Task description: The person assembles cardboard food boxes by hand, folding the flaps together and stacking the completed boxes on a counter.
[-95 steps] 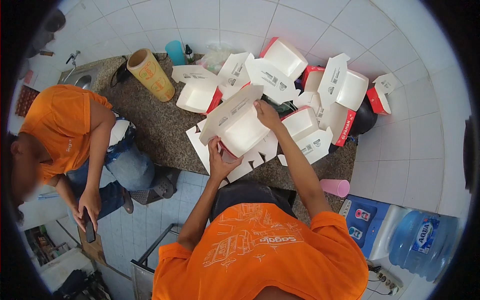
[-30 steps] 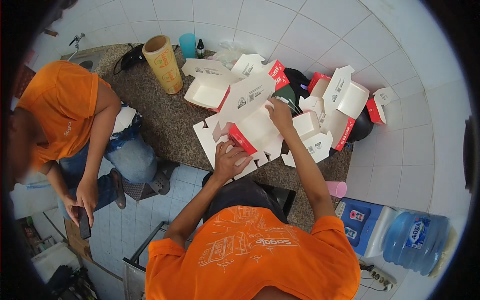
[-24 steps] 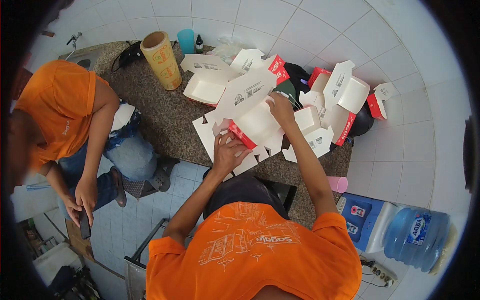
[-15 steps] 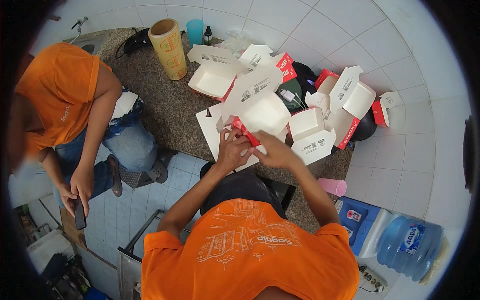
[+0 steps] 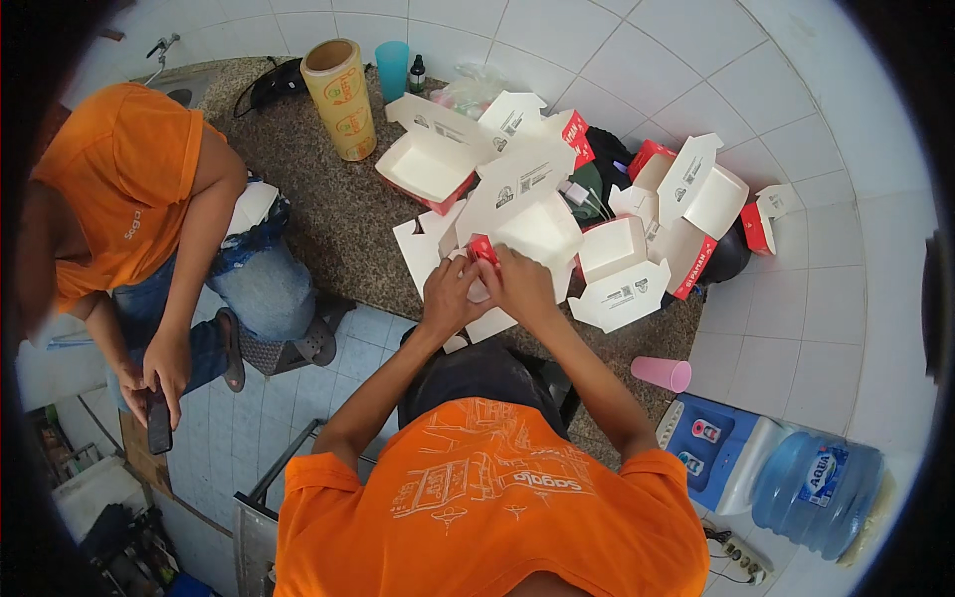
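Note:
An open paper food box (image 5: pixel 542 231), white inside with a red outer wall, stands on the counter before me, its lid raised on the far side. My left hand (image 5: pixel 452 297) is closed at its near left corner, fingers bent against the carton. Close beside it, my right hand (image 5: pixel 521 287) pinches the red wall near that corner. The fingertips are partly hidden by the hands. Under the box lies a flat white carton sheet (image 5: pixel 412 243).
More opened boxes (image 5: pixel 430 167) crowd the counter (image 5: pixel 284 214), including a box at right (image 5: pixel 609 249). A plastic film roll (image 5: pixel 340 104) and blue cup (image 5: pixel 392 68) stand behind. A pink cup (image 5: pixel 662 373) lies right, near a water dispenser (image 5: pixel 716 448). At left sits a person (image 5: pixel 129 189) holding a phone.
My right hand has moved left along the red wall, close to my left hand. The box has turned slightly and shifted a little to the right.

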A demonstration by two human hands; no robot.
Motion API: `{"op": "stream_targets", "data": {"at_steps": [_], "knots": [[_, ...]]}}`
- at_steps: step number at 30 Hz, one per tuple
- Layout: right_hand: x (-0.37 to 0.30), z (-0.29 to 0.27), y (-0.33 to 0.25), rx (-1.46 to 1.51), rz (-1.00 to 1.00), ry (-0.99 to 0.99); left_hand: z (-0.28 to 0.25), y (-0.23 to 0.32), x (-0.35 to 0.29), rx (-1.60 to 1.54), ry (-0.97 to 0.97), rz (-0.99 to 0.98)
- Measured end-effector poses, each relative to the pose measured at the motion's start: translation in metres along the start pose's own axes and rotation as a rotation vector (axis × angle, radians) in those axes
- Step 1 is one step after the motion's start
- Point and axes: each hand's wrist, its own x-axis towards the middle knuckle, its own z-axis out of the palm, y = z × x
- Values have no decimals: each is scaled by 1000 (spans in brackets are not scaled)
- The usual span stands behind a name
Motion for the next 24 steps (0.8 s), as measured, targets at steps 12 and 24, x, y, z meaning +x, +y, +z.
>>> {"op": "stream_targets", "data": {"at_steps": [12, 24], "knots": [[16, 39, 8, -122, 16, -61, -11, 20, 10, -32, -127, -340], [35, 38, 56, 29, 76, 358, 14, 26, -12, -351, 20, -198]]}}
